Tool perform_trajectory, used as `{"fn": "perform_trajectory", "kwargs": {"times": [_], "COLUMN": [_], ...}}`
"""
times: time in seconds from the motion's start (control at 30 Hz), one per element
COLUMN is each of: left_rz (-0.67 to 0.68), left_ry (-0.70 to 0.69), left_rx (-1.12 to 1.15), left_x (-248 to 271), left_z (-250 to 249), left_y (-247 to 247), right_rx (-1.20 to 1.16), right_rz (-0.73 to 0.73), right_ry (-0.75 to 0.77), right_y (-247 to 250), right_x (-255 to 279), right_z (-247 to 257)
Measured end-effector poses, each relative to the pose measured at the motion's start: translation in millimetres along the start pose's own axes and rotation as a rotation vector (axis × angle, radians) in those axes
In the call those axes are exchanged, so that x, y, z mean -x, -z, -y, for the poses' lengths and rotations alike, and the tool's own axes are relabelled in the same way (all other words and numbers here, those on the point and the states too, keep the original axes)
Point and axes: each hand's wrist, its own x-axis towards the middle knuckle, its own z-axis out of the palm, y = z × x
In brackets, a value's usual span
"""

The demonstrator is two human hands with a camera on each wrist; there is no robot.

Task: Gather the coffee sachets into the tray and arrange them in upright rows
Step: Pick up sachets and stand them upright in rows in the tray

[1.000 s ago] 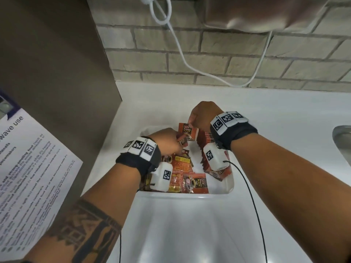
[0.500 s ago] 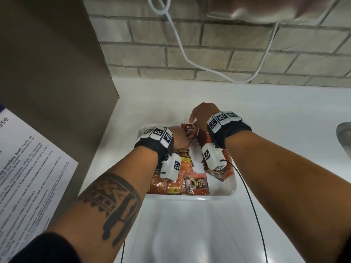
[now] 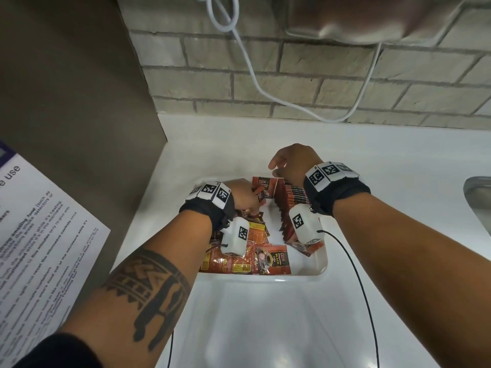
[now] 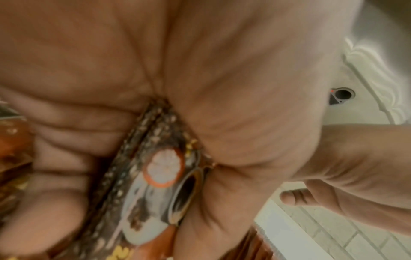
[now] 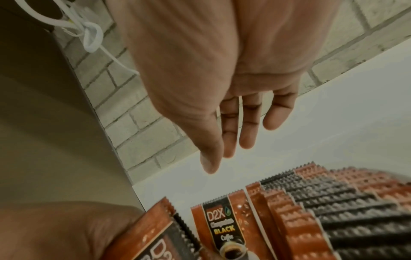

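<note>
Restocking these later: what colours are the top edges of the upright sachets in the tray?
Red-orange and black crimped top edges on the upright sachets, seen best from the right wrist.

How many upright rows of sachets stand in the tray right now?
1: the upright row along the right side of the tray, below the right hand. The wrists may hide more.

White countertop [image 3: 372, 160] meets a pale grey brick wall [image 3: 305, 83]. White cable [image 3: 255, 83] loops down the wall. Brown panel [image 3: 74, 102] at left; steel sink [image 3: 478, 197] edge at right.
</note>
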Motion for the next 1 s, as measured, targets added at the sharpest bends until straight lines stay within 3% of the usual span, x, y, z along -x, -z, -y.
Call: {"fn": "perform_trajectory", "kwargs": {"times": [0.2,0.4,0.53,0.7,0.83,0.93,1.0], "left_rz": [-0.052,-0.061,-0.107,-0.178,-0.225,-0.262,-0.314], "left_ry": [-0.142,-0.297,-0.343,-0.381,-0.391,-0.355,-0.26], "left_rx": [0.682,0.945,1.014,1.025,1.019,0.986,0.951], "left_x": [14.7,31.4,38.0,44.1,44.1,42.5,41.3], "left_z": [21.3,20.3,21.6,15.8,16.8,24.1,30.2], "left_y": [1.4,1.6,6.1,10.2,11.0,10.6,11.3], "right_rx": [-0.172,-0.318,-0.479,-0.468,-0.445,-0.377,-0.315], "right_rz": [0.14,0.068,-0.012,-0.114,-0.089,-0.108,-0.137], "right_ry": [0.066,0.07,0.061,0.083,0.078,0.054,0.044], "right_y": [3.3,10.5,17.5,25.4,30.1,34.1,36.4], "right_x": [19.1,24.0,24.9,29.2,31.0,28.9,23.8], "right_z": [3.8,9.5,13.7,23.4,23.1,21.5,19.7]}}
